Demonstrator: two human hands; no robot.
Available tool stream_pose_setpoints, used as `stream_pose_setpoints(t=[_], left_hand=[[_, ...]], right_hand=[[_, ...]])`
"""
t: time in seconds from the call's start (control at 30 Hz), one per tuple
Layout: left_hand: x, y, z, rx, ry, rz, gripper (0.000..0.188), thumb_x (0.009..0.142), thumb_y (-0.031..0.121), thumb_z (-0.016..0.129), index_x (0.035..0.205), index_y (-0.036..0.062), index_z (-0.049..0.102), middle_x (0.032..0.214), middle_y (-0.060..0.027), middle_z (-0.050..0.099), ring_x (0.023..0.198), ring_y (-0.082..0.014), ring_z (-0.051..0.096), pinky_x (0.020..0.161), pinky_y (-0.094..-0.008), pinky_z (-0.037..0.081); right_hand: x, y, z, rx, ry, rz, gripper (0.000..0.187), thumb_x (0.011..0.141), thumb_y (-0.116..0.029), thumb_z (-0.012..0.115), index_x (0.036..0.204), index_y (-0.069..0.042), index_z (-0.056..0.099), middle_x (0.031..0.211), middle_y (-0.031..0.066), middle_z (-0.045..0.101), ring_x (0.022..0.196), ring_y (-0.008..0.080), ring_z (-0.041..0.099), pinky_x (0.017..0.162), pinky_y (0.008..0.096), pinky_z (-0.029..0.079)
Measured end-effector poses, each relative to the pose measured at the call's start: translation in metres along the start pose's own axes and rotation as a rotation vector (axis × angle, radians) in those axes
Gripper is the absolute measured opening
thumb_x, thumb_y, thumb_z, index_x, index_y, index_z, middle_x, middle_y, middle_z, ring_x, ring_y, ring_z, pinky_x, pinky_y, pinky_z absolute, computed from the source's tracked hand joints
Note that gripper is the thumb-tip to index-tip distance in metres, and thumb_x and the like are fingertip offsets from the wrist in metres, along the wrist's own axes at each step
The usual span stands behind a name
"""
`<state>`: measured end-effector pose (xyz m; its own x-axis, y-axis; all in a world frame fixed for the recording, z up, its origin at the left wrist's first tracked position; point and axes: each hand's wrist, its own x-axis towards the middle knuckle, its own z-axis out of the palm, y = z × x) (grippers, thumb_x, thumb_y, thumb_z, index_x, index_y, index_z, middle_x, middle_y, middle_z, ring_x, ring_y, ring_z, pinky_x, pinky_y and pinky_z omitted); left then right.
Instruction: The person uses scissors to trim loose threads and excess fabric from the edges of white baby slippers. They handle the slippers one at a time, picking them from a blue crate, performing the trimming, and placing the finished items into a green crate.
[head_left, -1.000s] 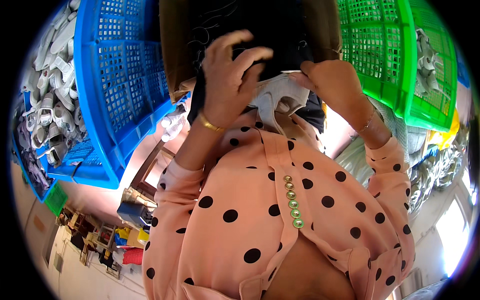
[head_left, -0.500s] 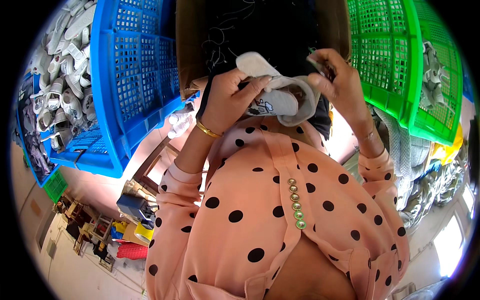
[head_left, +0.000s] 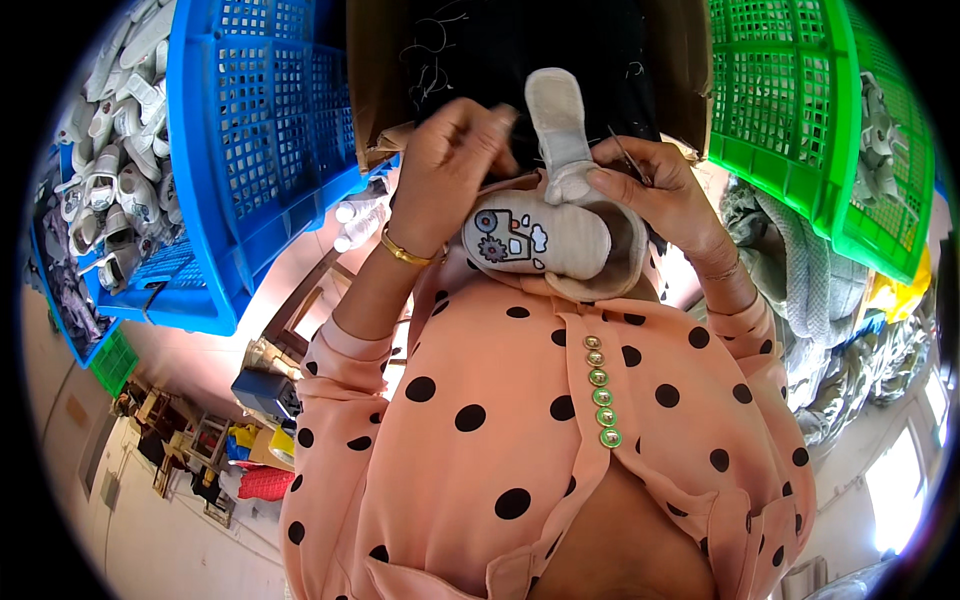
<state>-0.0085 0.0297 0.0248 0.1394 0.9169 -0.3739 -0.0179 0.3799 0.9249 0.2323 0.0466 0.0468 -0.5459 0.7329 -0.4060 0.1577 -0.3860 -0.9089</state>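
A pale grey child's shoe upper is held in front of my chest, its toe toward the left. A dark-outlined vehicle-and-cloud picture decorates its front, and its strap stands up away from me. My right hand is closed on the upper near the strap's base, thumb on top. A thin dark metal tool also sits among these fingers; its kind is unclear. Just left of the strap, my left hand is raised with bent fingers. Motion smears its fingertips, hiding whether they pinch anything.
Beyond my hands lies black cloth with loose threads, between brown cardboard sides. A blue plastic crate stands at left, beside heaped pale shoe uppers. Green crates stand at right, above bundled grey material.
My left hand has let go of the shoe upper and moved slightly away. My right hand has come in and taken hold of it. The upper has turned, with its strap now upright and picture fully visible.
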Motion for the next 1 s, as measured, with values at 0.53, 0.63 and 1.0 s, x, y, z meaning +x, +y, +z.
stream_pose_setpoints(t=[0.53,0.63,1.0], left_hand=[[0.002,0.032,0.013,0.011,-0.237,-0.157,0.026,0.091,0.021,0.069,0.095,-0.0045,0.07,0.08,-0.0075,0.07,0.073,-0.0102,0.067,0.067,-0.0222,0.056],[-0.003,0.036,0.015,-0.03,-0.169,-0.189,0.026,0.089,0.022,0.071,0.091,-0.0039,0.07,0.078,-0.0076,0.069,0.07,-0.0101,0.067,0.063,-0.0217,0.056],[-0.01,0.033,0.014,-0.204,-0.129,-0.224,0.026,0.089,0.022,0.071,0.093,-0.0041,0.071,0.079,-0.0109,0.071,0.069,-0.0125,0.069,0.063,-0.0231,0.058]], right_hand=[[-0.011,-0.018,-0.001,-0.745,0.17,-0.297,0.035,0.086,-0.037,0.07,0.092,-0.004,0.059,0.071,0.0058,0.063,0.062,0.0176,0.063,0.056,0.0277,0.049],[-0.014,-0.025,-0.002,-0.997,0.176,-0.445,0.042,0.081,-0.047,0.069,0.083,-0.008,0.054,0.065,0.0049,0.059,0.056,0.0216,0.061,0.05,0.0316,0.047],[-0.003,-0.033,0.002,-1.369,0.125,-0.576,0.041,0.08,-0.048,0.068,0.073,-0.011,0.051,0.053,0.0019,0.046,0.048,0.0194,0.052,0.046,0.0323,0.04]])
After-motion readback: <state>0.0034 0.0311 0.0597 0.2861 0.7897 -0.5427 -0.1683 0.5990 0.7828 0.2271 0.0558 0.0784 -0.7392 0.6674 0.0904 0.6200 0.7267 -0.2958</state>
